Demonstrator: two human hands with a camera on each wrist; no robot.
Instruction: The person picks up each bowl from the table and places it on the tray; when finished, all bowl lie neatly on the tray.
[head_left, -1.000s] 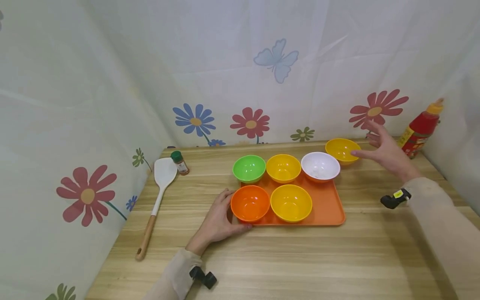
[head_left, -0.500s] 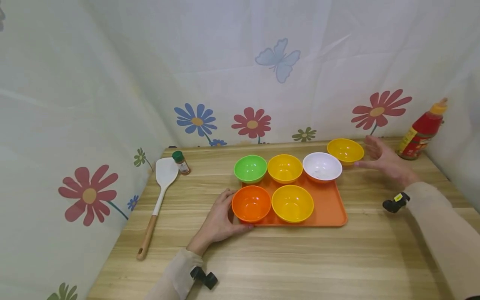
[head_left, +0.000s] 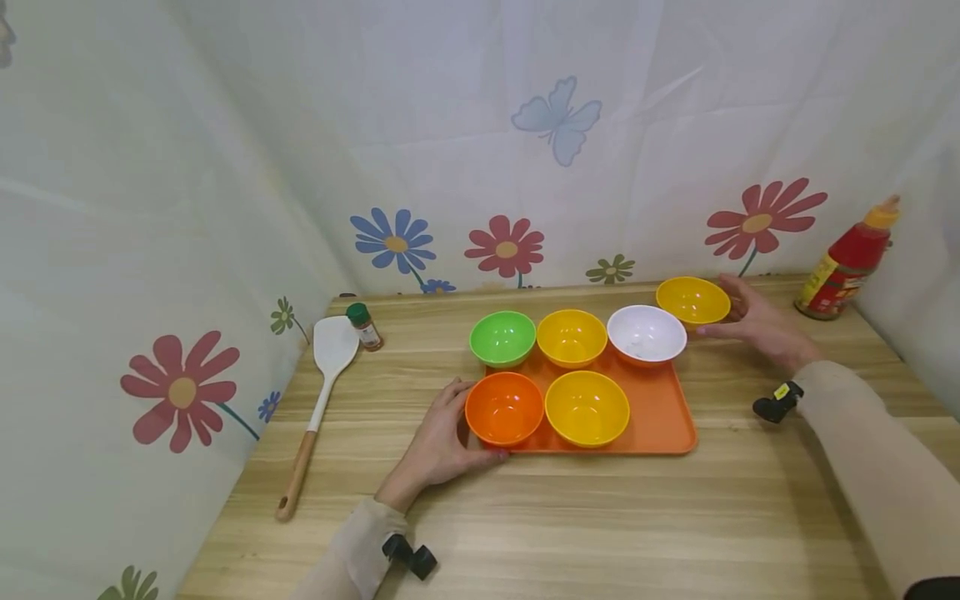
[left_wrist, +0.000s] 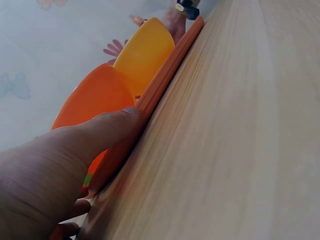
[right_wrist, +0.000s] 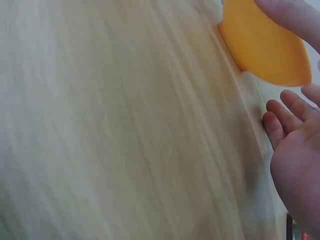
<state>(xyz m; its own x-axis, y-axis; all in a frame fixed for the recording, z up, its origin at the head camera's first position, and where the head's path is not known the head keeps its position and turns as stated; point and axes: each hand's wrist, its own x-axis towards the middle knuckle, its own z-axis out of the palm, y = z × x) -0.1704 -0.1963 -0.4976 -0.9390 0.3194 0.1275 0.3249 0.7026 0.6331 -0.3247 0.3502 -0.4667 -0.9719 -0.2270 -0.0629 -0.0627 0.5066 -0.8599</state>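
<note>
In the head view my left hand (head_left: 437, 440) holds the near left corner of an orange tray (head_left: 656, 412), its thumb along the front edge and its fingers at the left side, close to an orange bowl (head_left: 504, 410). The left wrist view shows the thumb on the tray's rim (left_wrist: 167, 72). My right hand (head_left: 761, 327) is beside a yellow bowl (head_left: 692, 302) standing behind the tray's right end. Its thumb lies in front of that bowl (right_wrist: 265, 45) in the right wrist view, while the fingers are spread, with a gap to the bowl.
On the tray stand a green bowl (head_left: 503, 340), a white bowl (head_left: 647, 335) and two yellow bowls, one at the back (head_left: 572, 338) and one in front (head_left: 587, 408). A spatula (head_left: 322, 400) and spice jar (head_left: 364, 327) lie left; a red sauce bottle (head_left: 843, 267) stands right.
My right hand has come down and then left, closer to the single yellow bowl behind the tray. The left hand stays at the tray corner.
</note>
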